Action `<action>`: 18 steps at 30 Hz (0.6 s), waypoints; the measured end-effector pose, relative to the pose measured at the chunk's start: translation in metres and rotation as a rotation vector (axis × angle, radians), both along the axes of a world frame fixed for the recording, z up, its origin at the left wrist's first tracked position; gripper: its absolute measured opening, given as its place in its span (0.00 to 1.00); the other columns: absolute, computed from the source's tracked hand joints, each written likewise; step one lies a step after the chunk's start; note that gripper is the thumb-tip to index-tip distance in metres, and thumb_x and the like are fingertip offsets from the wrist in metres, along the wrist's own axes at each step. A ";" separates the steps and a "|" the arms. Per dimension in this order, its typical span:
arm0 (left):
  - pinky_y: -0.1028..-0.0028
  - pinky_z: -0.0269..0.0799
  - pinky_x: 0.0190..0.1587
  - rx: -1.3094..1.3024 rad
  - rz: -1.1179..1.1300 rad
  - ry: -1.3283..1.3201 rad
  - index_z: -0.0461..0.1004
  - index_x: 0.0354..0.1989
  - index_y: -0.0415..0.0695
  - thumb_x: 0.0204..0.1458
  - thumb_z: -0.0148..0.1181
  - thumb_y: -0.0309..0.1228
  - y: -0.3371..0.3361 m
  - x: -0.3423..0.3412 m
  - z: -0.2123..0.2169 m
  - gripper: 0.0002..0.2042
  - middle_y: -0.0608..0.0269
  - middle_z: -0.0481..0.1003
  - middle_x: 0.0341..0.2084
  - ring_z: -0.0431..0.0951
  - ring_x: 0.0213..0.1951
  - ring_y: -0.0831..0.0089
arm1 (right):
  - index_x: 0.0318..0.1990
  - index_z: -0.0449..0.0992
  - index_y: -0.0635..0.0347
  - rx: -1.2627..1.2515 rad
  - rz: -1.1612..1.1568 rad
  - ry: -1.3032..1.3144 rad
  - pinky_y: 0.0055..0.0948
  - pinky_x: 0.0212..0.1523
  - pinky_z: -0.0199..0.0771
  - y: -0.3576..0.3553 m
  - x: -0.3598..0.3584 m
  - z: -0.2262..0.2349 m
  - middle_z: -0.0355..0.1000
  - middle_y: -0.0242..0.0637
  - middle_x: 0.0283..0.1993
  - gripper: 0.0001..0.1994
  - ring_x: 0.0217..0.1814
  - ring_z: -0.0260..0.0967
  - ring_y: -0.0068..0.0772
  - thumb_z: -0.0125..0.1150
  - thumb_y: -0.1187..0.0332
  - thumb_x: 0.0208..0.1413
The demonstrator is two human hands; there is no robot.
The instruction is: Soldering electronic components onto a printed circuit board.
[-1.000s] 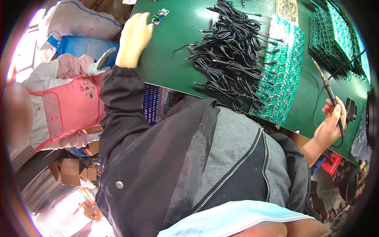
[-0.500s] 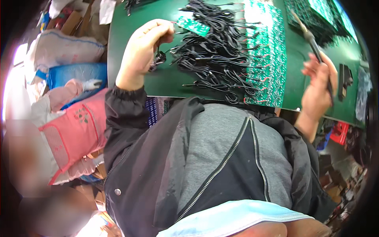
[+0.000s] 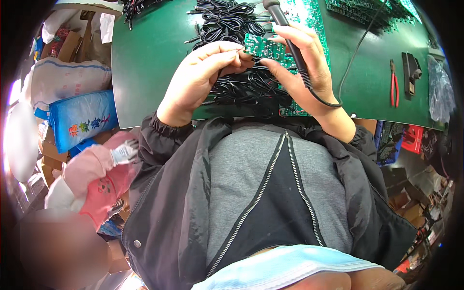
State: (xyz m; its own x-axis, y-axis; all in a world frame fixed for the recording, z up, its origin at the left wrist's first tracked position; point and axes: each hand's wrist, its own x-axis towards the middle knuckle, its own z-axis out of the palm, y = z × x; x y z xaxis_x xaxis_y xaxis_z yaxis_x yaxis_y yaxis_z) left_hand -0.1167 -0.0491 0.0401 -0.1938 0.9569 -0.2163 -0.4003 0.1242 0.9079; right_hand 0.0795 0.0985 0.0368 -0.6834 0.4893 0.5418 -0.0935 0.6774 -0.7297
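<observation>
The left hand (image 3: 200, 77) has its fingertips pinched together on the near-left edge of a small green rectangular circuit board (image 3: 264, 47), with what looks like a thin wire end at the pinch; the wire itself is too fine to make out clearly. The right hand (image 3: 304, 67) grips the same board from the right, thumb under its lower edge and forefinger along the top, while the remaining fingers close around a black pen-shaped soldering iron (image 3: 287, 29). The iron's tip is cut off at the top edge of the view, and its thin black cord (image 3: 360, 48) loops from under the wrist up across the mat. The board is held in the air between both hands, above a tangled pile of black cables with plugs (image 3: 232, 53); the hands hide much of that pile.

Beneath lies a dark green table mat (image 3: 145, 63). A large panel of green circuit boards (image 3: 316, 19) lies partly covered behind the right hand. Well to the right rest red-handled pliers (image 3: 395, 89) and a small black tool (image 3: 411, 72) whose shape is hard to read. Left of the table sit a blue printed sack (image 3: 79, 123) and a white sack (image 3: 63, 82). The lower left corner is blurred.
</observation>
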 end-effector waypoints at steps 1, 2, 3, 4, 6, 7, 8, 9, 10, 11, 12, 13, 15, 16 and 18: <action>0.65 0.71 0.63 -0.047 -0.051 0.101 0.73 0.57 0.32 0.67 0.52 0.27 0.001 -0.001 0.001 0.14 0.50 0.78 0.52 0.79 0.55 0.63 | 0.60 0.74 0.56 -0.003 -0.001 -0.002 0.36 0.60 0.72 0.001 0.001 -0.001 0.72 0.42 0.56 0.29 0.56 0.72 0.43 0.77 0.73 0.48; 0.68 0.71 0.60 0.079 -0.022 0.486 0.74 0.55 0.35 0.66 0.54 0.27 0.003 -0.004 0.002 0.13 0.53 0.77 0.52 0.77 0.54 0.66 | 0.60 0.74 0.56 0.007 -0.005 -0.013 0.35 0.59 0.72 0.004 0.002 -0.002 0.72 0.42 0.55 0.29 0.56 0.73 0.42 0.76 0.74 0.49; 0.70 0.71 0.58 0.208 0.008 0.869 0.76 0.53 0.37 0.65 0.57 0.27 0.006 -0.005 0.006 0.12 0.56 0.76 0.53 0.76 0.53 0.68 | 0.60 0.74 0.56 0.017 -0.010 -0.026 0.35 0.58 0.73 0.006 0.004 -0.003 0.72 0.42 0.55 0.28 0.55 0.73 0.42 0.75 0.76 0.49; 0.70 0.69 0.59 0.220 0.173 0.950 0.74 0.56 0.38 0.63 0.59 0.27 0.004 0.001 0.015 0.15 0.55 0.74 0.56 0.74 0.57 0.67 | 0.59 0.74 0.56 0.008 -0.006 -0.028 0.35 0.58 0.73 0.007 0.006 -0.003 0.72 0.41 0.55 0.28 0.55 0.73 0.42 0.75 0.77 0.48; 0.66 0.66 0.64 0.376 0.161 0.817 0.72 0.59 0.33 0.63 0.57 0.28 -0.001 0.009 0.075 0.18 0.48 0.73 0.58 0.71 0.62 0.61 | 0.60 0.73 0.57 0.042 -0.037 -0.067 0.33 0.57 0.76 0.014 0.016 -0.010 0.70 0.43 0.57 0.30 0.54 0.74 0.37 0.76 0.78 0.48; 0.66 0.70 0.60 0.594 0.073 0.631 0.74 0.53 0.32 0.62 0.55 0.29 -0.004 0.003 0.087 0.15 0.45 0.74 0.54 0.73 0.58 0.61 | 0.61 0.72 0.57 0.082 -0.056 -0.099 0.30 0.56 0.79 0.015 0.021 -0.011 0.67 0.44 0.60 0.31 0.53 0.75 0.32 0.77 0.80 0.48; 0.67 0.72 0.57 0.610 -0.014 0.089 0.75 0.48 0.35 0.62 0.52 0.26 -0.042 0.010 0.132 0.11 0.52 0.79 0.47 0.76 0.52 0.69 | 0.61 0.72 0.57 0.145 0.004 -0.078 0.31 0.57 0.79 0.004 0.010 0.006 0.67 0.45 0.60 0.32 0.52 0.76 0.33 0.77 0.80 0.47; 0.71 0.72 0.42 0.622 -0.058 -0.004 0.77 0.38 0.42 0.59 0.59 0.28 -0.039 0.019 0.129 0.04 0.64 0.79 0.34 0.76 0.40 0.77 | 0.61 0.72 0.57 0.139 -0.031 -0.105 0.31 0.57 0.79 0.012 0.020 -0.009 0.67 0.45 0.60 0.32 0.52 0.76 0.33 0.77 0.80 0.47; 0.71 0.73 0.42 0.678 -0.145 -0.064 0.77 0.38 0.42 0.59 0.59 0.28 -0.038 0.024 0.135 0.04 0.64 0.79 0.34 0.76 0.40 0.77 | 0.60 0.73 0.57 0.077 -0.047 -0.084 0.33 0.56 0.77 0.011 0.024 -0.013 0.69 0.44 0.58 0.31 0.53 0.75 0.38 0.76 0.79 0.47; 0.71 0.73 0.42 0.738 -0.221 -0.103 0.77 0.37 0.42 0.59 0.59 0.28 -0.039 0.023 0.135 0.04 0.64 0.79 0.34 0.76 0.40 0.76 | 0.59 0.74 0.56 0.022 -0.053 -0.066 0.35 0.55 0.75 0.009 0.025 -0.013 0.71 0.42 0.55 0.29 0.54 0.74 0.42 0.75 0.79 0.47; 0.71 0.73 0.42 0.784 -0.264 -0.125 0.78 0.37 0.42 0.59 0.59 0.28 -0.039 0.022 0.133 0.04 0.64 0.79 0.34 0.76 0.40 0.76 | 0.59 0.74 0.55 0.046 -0.058 -0.097 0.35 0.54 0.76 0.011 0.026 -0.012 0.70 0.43 0.56 0.29 0.53 0.74 0.42 0.76 0.78 0.47; 0.71 0.73 0.42 0.817 -0.288 -0.145 0.78 0.37 0.42 0.59 0.59 0.28 -0.039 0.020 0.132 0.04 0.64 0.80 0.34 0.76 0.40 0.76 | 0.59 0.74 0.55 0.053 -0.059 -0.105 0.35 0.54 0.76 0.011 0.027 -0.013 0.70 0.43 0.56 0.29 0.53 0.74 0.42 0.76 0.78 0.47; 0.71 0.73 0.41 0.870 -0.325 -0.162 0.78 0.37 0.43 0.59 0.60 0.28 -0.040 0.018 0.126 0.03 0.64 0.80 0.34 0.76 0.40 0.76 | 0.59 0.74 0.55 0.073 -0.088 -0.128 0.35 0.54 0.76 0.008 0.032 -0.015 0.70 0.43 0.56 0.29 0.53 0.74 0.43 0.76 0.78 0.47; 0.71 0.73 0.41 0.898 -0.346 -0.179 0.78 0.37 0.43 0.59 0.60 0.28 -0.040 0.015 0.126 0.03 0.64 0.80 0.34 0.76 0.40 0.76 | 0.59 0.74 0.55 0.066 -0.097 -0.121 0.35 0.54 0.76 0.006 0.033 -0.015 0.71 0.43 0.56 0.29 0.53 0.74 0.44 0.76 0.78 0.47; 0.71 0.73 0.41 0.918 -0.363 -0.186 0.78 0.36 0.43 0.59 0.60 0.28 -0.039 0.013 0.123 0.03 0.64 0.80 0.34 0.77 0.39 0.76 | 0.59 0.74 0.55 0.081 -0.111 -0.128 0.35 0.53 0.77 0.008 0.035 -0.019 0.71 0.43 0.56 0.29 0.53 0.74 0.44 0.76 0.78 0.47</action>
